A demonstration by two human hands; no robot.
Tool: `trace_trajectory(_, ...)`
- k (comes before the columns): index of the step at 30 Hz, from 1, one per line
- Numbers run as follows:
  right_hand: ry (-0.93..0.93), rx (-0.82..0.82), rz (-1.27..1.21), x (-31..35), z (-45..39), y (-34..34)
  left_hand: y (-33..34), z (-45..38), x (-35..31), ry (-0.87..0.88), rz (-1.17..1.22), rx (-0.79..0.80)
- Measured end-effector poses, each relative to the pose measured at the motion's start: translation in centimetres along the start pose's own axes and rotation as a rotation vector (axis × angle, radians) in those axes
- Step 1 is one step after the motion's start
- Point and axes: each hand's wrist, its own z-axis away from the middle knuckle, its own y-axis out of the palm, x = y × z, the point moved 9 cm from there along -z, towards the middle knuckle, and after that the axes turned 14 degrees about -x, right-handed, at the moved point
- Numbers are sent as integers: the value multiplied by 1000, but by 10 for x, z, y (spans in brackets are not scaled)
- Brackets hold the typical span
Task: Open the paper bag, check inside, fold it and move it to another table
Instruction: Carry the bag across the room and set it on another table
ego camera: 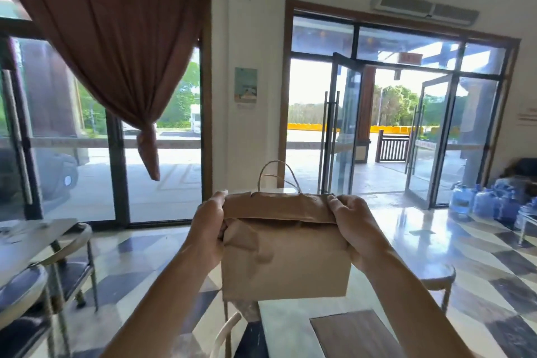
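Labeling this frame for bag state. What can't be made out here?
Head view only:
- Inside of the paper bag: hidden by its folded-down top.
- Bag's far side and handle base: hidden behind the fold.
- Fingers of the left hand and right hand: partly behind the bag.
- Near table: cut by the bottom edge.
- Wall poster: text too small.

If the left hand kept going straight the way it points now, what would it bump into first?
The left hand already grips the folded brown paper bag. Its fingers point up and forward; beyond them the way looks free until the white wall between the windows, though depth is unclear.
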Motion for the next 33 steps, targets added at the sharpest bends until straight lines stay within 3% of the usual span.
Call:
trace_trajectory(8, 25, 180, -98, 22, 36, 188, -159, -77, -61, 85, -17, -212)
trace_trajectory(14, -11, 195, -116, 37, 49, 296, -238, -144, -90, 103, -72, -284)
trace_trajectory(24, 43, 237, -166, 36, 16, 404, -276, -244, -101, 74, -31, -282)
trace_trajectory(33, 17, 271, -187, 23, -79, 507, -259, -381, -100, 103, -46, -273)
